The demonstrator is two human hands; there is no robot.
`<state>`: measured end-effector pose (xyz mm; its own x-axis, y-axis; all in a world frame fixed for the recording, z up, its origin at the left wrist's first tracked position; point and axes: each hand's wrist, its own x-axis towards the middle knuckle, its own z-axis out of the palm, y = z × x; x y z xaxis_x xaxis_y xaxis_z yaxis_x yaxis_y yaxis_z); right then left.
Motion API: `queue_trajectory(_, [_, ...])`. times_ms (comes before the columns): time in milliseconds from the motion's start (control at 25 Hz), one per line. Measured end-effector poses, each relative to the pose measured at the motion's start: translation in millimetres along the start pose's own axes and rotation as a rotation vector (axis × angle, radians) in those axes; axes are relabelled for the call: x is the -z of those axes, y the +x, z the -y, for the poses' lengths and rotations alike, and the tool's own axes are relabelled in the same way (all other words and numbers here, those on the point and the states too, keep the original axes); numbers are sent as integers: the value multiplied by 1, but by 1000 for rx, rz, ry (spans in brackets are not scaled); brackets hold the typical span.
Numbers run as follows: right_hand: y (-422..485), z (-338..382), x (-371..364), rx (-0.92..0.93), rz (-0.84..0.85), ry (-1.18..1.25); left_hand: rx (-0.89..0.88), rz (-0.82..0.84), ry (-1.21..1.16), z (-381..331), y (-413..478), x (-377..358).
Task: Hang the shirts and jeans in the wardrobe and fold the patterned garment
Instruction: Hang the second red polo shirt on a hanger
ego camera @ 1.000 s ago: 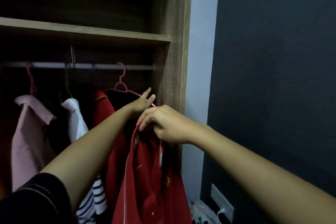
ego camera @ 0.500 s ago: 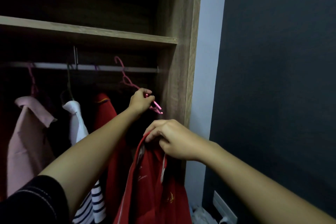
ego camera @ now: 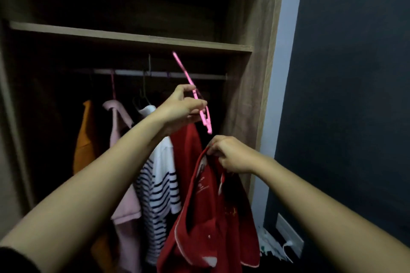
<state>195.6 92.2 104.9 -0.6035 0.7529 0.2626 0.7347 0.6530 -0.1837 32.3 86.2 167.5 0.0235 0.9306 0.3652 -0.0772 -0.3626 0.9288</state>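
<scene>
My left hand [ego camera: 180, 109] grips a pink plastic hanger [ego camera: 200, 104], which is off the wardrobe rail [ego camera: 159, 74] and tilted edge-on in front of it. My right hand [ego camera: 230, 154] pinches the collar of a red shirt [ego camera: 206, 217], which dangles below it just right of the hanging clothes. On the rail hang an orange garment [ego camera: 85, 137], a pink shirt [ego camera: 121, 162], a white shirt with dark stripes [ego camera: 158, 188] and another red garment [ego camera: 188, 146].
A wooden shelf [ego camera: 133, 37] runs above the rail. The wardrobe's side panel [ego camera: 253, 95] stands right of my hands, then a dark wall [ego camera: 346, 95] with a white socket [ego camera: 289, 234]. Some cloth lies on the floor at the lower right.
My left hand has lifted the pink hanger off the rail and drawn it toward me. The view has shifted, so more hanging clothes show on the left. My right hand still holds the red shirt.
</scene>
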Motion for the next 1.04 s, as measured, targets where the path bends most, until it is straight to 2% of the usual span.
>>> queue_trajectory(120, [-2, 20, -23, -102, 14, 41, 87, -42, 74, -11, -67, 35])
queue_trajectory(240, [-7, 36, -43, -163, -26, 9, 77, -234, 340, -12, -121, 82])
queue_trajectory(400, [-17, 47, -54, -248, -139, 28, -133, -308, 811, -4, -198, 147])
queue_trajectory(480, [-24, 50, -57, -281, -147, 42, -194, -374, 953, 2, -240, 177])
queue_trajectory(600, [-36, 57, -61, -329, -152, 81, -150, -465, 958, 12, -289, 211])
queue_trajectory(720, [-40, 81, -60, -278, -153, 91, -155, -420, 1016, 16, -313, 218])
queue_trajectory(920, [-32, 170, -64, 62, -40, -12, -282, -340, 1065, 50, -311, 186])
queue_trajectory(1040, [-33, 189, -58, 139, -133, -130, -320, -460, 899, 72, -315, 175])
